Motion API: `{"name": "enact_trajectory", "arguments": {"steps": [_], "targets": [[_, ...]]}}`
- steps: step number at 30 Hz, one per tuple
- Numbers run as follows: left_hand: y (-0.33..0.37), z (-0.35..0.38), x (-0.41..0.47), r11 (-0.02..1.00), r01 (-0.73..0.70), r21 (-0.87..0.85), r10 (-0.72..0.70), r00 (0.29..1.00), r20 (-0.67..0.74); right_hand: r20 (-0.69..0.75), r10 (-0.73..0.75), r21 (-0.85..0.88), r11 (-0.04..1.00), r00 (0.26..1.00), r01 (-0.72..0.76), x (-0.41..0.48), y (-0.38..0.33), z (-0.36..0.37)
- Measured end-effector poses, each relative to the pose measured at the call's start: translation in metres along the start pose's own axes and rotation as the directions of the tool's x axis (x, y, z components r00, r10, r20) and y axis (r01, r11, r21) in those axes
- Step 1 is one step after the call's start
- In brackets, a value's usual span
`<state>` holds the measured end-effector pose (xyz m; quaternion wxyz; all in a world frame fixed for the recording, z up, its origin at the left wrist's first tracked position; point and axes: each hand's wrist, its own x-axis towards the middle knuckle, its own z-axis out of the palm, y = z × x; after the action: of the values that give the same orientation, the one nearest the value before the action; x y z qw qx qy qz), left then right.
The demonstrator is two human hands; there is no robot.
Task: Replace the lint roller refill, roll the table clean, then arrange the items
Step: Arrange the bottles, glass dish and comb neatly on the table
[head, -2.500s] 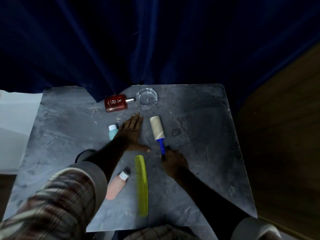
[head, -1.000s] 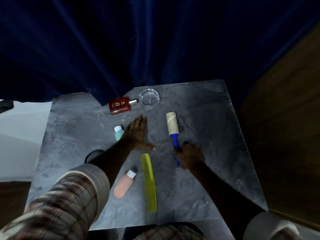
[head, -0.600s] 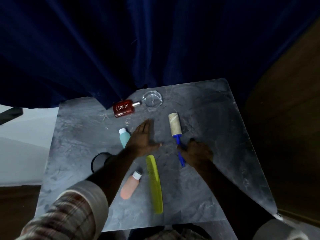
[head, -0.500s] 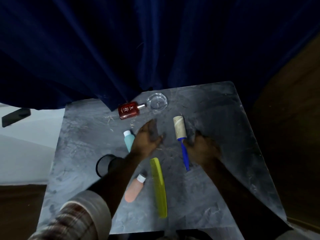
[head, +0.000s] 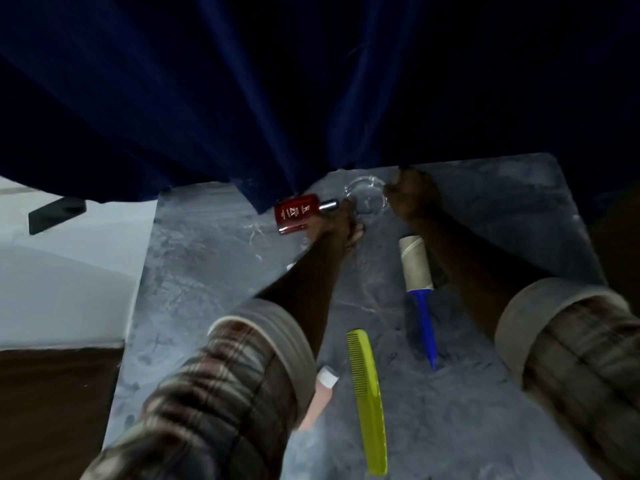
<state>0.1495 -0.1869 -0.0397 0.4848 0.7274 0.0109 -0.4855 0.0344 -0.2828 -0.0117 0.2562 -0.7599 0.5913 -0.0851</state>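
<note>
The lint roller (head: 415,266), a beige roll on a blue handle, lies loose on the grey table (head: 502,237), with neither hand on it. Both arms reach past it to the far edge. My right hand (head: 412,197) is curled on the right rim of the clear glass dish (head: 367,197). My left hand (head: 337,221) sits at the dish's left rim, right beside the silver cap of the red perfume bottle (head: 296,213). Blur hides what its fingers hold.
A yellow-green comb (head: 367,400) lies near the front edge, and a pink bottle (head: 320,396) shows beside my left sleeve. A dark blue curtain (head: 242,98) hangs over the table's far edge. A white surface (head: 69,271) lies to the left.
My right hand let go of the roller's handle and left it on the table. Both hands moved forward to the glass dish and the perfume bottle. My head leaned in closer.
</note>
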Motion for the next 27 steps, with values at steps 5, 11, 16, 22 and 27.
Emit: {"name": "enact_trajectory", "arguments": {"steps": [5, 11, 16, 22, 27], "targets": [[0.003, 0.002, 0.004, 0.995, 0.0, 0.095, -0.002, 1.0, 0.022, -0.05, -0.026, -0.092, 0.996, 0.998, 0.021, -0.001, 0.002, 0.014], [0.0, -0.012, -0.013, 0.957, -0.199, 0.211, 0.191, 0.98, 0.054, -0.111, -0.006, -0.046, 0.999, 0.994, 0.001, -0.028, 0.0, -0.007], [-0.001, -0.083, -0.06, 0.92, -0.38, 0.092, 0.35, 0.906, 0.238, -0.186, -0.072, 0.357, 0.924, 0.98, 0.136, -0.102, -0.023, -0.026], [-0.012, -0.233, -0.074, 0.791, -0.516, 0.329, 0.519, 0.85, 0.085, 0.032, -0.088, 0.217, 0.973, 0.996, 0.079, -0.163, -0.119, 0.036], [-0.018, -0.321, -0.043, 0.825, -0.4, 0.399, 0.479, 0.869, -0.121, 0.204, -0.123, 0.184, 0.979, 0.971, 0.086, -0.161, -0.196, 0.101]]}}
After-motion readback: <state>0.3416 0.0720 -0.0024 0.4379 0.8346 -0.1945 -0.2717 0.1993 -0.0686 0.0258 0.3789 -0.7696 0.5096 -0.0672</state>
